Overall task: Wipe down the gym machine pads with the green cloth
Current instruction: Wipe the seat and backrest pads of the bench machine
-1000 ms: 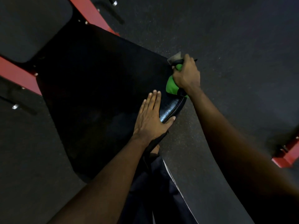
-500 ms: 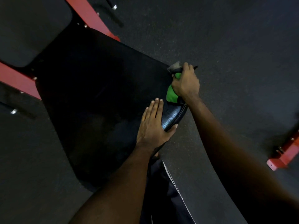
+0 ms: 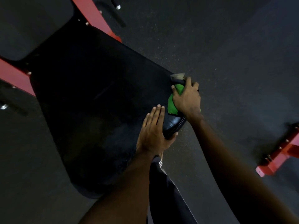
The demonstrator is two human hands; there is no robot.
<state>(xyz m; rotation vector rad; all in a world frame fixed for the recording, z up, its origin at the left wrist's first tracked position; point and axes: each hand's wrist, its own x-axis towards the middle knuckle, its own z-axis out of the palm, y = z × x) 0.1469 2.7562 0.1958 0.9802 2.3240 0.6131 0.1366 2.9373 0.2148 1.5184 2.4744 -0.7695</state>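
presently, the dark speckled floor (image 3: pixel 226 46) takes up most of the view. on it stands the machine's large black pad (image 3: pixel 97 102), which runs from upper left to lower centre and has a glossy right-hand rim. a red frame (image 3: pixel 95 15) runs behind the pad's far end, with bolt heads showing. a second dark pad (image 3: pixel 24 29) sits at the upper left, beyond the frame. a separate red frame foot (image 3: pixel 281 157) lies on the floor at the right, well apart from the pad. my dark trouser leg (image 3: pixel 166 191), with pale stripes, shows below, between my forearms.

my left hand (image 3: pixel 153 135) lies flat on the pad near its right edge, fingers straight and together, thumb out along the rim; it holds nothing. my right hand (image 3: pixel 186 97) is curled over the bunched green cloth (image 3: pixel 172 105) and grips it against the pad's right edge, just beyond the left fingertips. a small pale worn patch (image 3: pixel 178 76) marks the pad's far right corner, just above my right fingers.
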